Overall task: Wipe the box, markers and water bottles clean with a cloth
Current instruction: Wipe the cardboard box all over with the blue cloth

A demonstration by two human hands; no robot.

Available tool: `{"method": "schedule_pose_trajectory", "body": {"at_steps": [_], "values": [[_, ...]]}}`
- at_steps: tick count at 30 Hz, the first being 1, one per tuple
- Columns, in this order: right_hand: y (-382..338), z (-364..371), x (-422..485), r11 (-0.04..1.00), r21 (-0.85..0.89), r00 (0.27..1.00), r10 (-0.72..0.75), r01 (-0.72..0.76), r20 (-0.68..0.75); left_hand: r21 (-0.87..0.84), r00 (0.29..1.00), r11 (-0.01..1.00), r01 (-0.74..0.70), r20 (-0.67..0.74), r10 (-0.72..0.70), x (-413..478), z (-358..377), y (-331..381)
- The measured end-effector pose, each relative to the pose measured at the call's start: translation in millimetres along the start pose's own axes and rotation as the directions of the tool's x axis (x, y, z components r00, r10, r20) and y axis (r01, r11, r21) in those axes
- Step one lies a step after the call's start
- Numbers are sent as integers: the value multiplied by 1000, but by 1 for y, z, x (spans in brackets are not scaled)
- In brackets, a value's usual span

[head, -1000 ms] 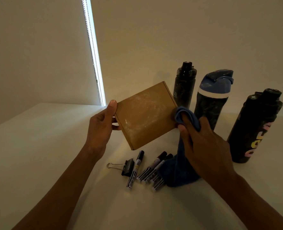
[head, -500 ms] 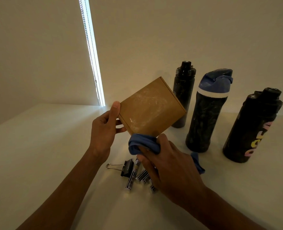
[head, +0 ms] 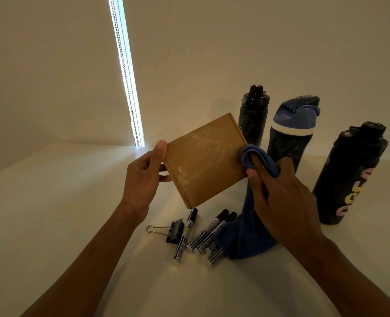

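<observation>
The left hand [head: 143, 179], thumb up on the edge, grips the tilted cardboard box [head: 206, 160] above the markers [head: 208, 234], its long axis rising rightward toward the right hand [head: 283, 197], which clutches the blue cloth [head: 253, 216] against the box's right corner, 3 bottles [head: 287, 136] behind.

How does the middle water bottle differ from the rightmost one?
The middle bottle has a blue lid above a white band; the rightmost bottle has a black lid. The rightmost bottle carries coloured lettering; the middle bottle shows none. Both stand upright on the table, dark-bodied and smudged.
</observation>
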State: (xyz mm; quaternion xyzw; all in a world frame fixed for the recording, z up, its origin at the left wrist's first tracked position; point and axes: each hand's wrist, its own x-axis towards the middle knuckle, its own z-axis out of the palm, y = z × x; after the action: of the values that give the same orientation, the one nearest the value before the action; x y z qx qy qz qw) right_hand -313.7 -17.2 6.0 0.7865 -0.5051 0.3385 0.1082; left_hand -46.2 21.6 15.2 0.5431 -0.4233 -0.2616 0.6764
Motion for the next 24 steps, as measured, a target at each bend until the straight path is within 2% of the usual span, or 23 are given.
{"method": "schedule_pose_trajectory", "body": {"at_steps": [4, 8, 11, 15, 18, 24], "values": [[-5, 1, -3, 999, 48, 1000, -12, 12, -5, -3, 1000, 1000, -1, 2, 1, -1, 1, 0], [-30, 8, -18, 979, 123, 984, -173, 165, 53, -8, 1000, 1000, -6, -6, 6, -1, 0, 0], [-51, 14, -29, 931, 199, 937, -332, 307, 107, -25, 1000, 1000, -14, -10, 13, -2, 1, 0], [-62, 21, -33, 900, 250, 917, -389, 357, 87, -16, 1000, 1000, -22, -4, 22, -1, 3, 0], [-49, 21, -27, 920, 173, 926, -369, 352, 76, -6, 1000, 1000, -21, -5, 21, 1, 1, -1], [-12, 2, -5, 994, 33, 994, -108, 109, -31, 33, 999, 999, -31, 22, 30, 3, -2, -2]]}}
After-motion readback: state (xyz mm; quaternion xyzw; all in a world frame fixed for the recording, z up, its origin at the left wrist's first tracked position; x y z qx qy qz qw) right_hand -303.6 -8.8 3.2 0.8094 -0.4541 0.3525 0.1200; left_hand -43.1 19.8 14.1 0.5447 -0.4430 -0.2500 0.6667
